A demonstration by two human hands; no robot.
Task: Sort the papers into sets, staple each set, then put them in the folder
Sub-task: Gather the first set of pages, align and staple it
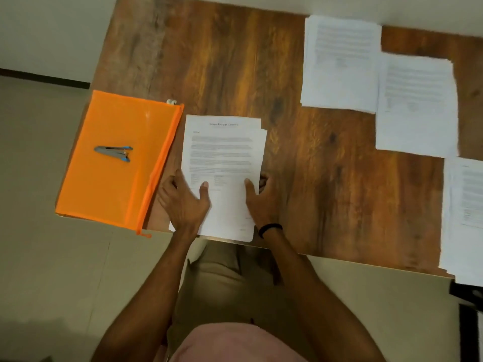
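A loose stack of printed papers (223, 158) lies at the table's near edge, its sheets slightly fanned. My left hand (183, 201) grips its lower left side, thumb on top and fingers curled at the edge. My right hand (262, 202) grips the lower right side the same way. To the left lies an orange zip folder (109, 184), closed, with a grey and blue stapler (115, 152) on top of it. Three more paper piles sit on the right: a far one (339, 64), a middle one (417, 105), and a near one (462, 218) cut off by the frame.
The wooden table (326, 178) has bare surface between the held stack and the right-hand piles, and behind the folder. The folder overhangs the table's left corner. A dark object (467, 322) stands on the floor at the lower right.
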